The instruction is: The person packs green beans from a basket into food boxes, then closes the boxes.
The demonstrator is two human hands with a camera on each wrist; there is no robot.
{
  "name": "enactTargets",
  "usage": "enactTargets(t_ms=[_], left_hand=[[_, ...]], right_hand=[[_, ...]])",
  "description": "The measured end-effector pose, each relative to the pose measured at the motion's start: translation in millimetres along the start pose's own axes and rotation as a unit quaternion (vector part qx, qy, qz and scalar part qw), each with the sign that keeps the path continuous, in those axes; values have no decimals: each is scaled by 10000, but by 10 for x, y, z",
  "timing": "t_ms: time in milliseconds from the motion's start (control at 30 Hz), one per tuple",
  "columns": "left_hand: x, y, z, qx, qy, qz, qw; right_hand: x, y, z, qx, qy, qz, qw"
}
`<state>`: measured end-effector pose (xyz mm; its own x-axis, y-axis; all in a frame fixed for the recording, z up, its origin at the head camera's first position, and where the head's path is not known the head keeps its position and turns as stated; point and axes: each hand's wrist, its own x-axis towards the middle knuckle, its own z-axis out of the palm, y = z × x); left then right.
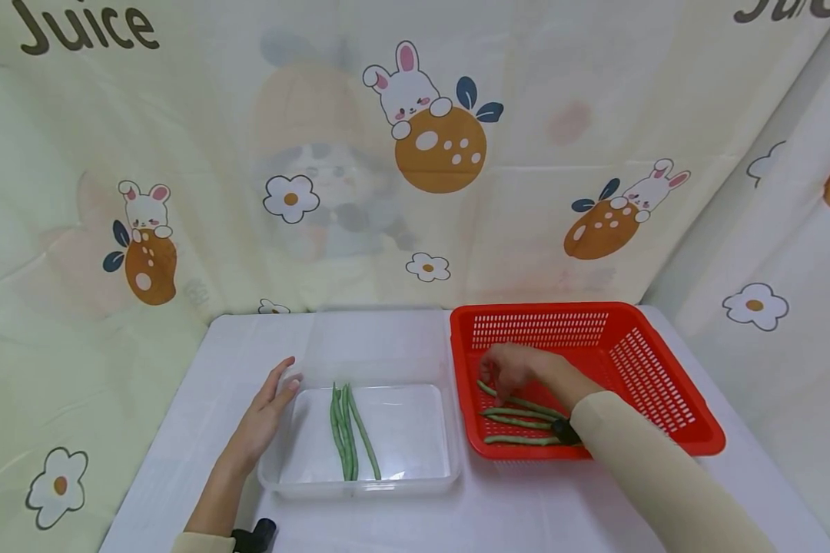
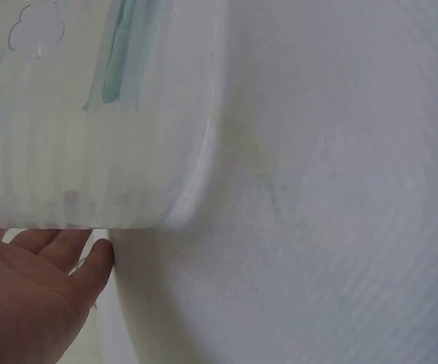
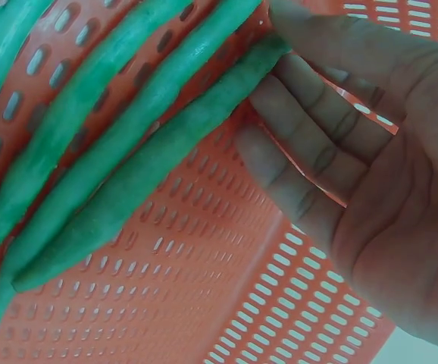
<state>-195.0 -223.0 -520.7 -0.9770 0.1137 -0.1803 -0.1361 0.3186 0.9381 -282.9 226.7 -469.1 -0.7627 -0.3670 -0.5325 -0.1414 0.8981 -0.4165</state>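
Presently, my right hand has thumb and fingertips together on the end of one green bean, inside the red basket. Neighbouring beans lie just beside the pinched one, so I judge that a careless lift could drag one along; a pinch so near the tip could also let the bean swivel or slip. About my grip the beans are slender, faintly bumpy and slightly curved; the basket is perforated with rounded slots, where a tip might snag. Left of the grip stands a clear, smooth, round-cornered container with more beans inside. Farther left, my left hand, fingers extended and clamped on nothing, rests at its side wall; a push there could slide it across the white table.
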Motion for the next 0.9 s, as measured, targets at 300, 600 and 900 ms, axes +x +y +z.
enactTargets(t_ms=[300, 600, 900], left_hand=[[5, 30, 11, 13, -11, 52, 10000], [5, 18, 8, -2, 17, 98, 10000], [-3, 14, 13, -10, 16, 93, 10000]], right_hand=[[-35, 35, -31, -62, -62, -178, 9998], [-110, 49, -102, 32, 225, -437, 9988], [-175, 47, -262, 316, 514, -943, 9937]])
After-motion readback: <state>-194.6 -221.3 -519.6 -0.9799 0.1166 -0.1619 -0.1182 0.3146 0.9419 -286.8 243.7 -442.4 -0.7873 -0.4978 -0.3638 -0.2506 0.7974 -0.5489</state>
